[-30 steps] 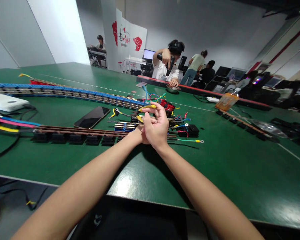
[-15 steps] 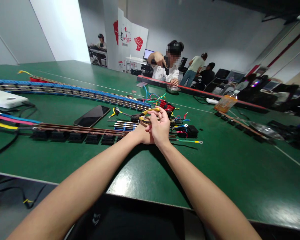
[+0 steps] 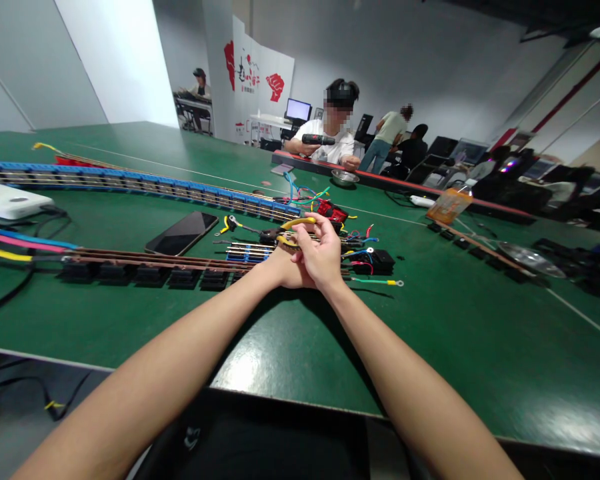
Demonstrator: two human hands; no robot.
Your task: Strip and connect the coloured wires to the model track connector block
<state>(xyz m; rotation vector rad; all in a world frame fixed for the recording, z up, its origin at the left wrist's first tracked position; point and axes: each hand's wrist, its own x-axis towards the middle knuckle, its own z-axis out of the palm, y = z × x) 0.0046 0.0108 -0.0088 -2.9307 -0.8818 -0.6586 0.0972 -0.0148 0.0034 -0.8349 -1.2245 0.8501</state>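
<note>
My right hand (image 3: pixel 321 252) is closed around yellow-handled pliers (image 3: pixel 299 221), whose dark head points left. My left hand (image 3: pixel 296 272) lies lower, behind the right; its fingers are hidden, so what it holds does not show. Both hands are over the near end of a conductor rail assembly (image 3: pixel 145 261) with brown strips on black holders. Beside them sit a short blue holder with metal rods (image 3: pixel 250 252), a black end block (image 3: pixel 374 261) and a green wire with a ring terminal (image 3: pixel 380 282).
A phone (image 3: pixel 183 233) lies left of the hands. Behind runs a long blue-holder rail (image 3: pixel 180 190) with coloured wires and a red block (image 3: pixel 332 211) at its end. A white device (image 3: pixel 13 200) stands far left, an orange-filled container (image 3: pixel 450 205) right. Across the table (image 3: pixel 480 320), a co-worker (image 3: pixel 325 137) holds a dark tool.
The co-worker across the table has lowered the dark tool from upright to level. My hands and the pliers stay almost in place; the view has shifted slightly.
</note>
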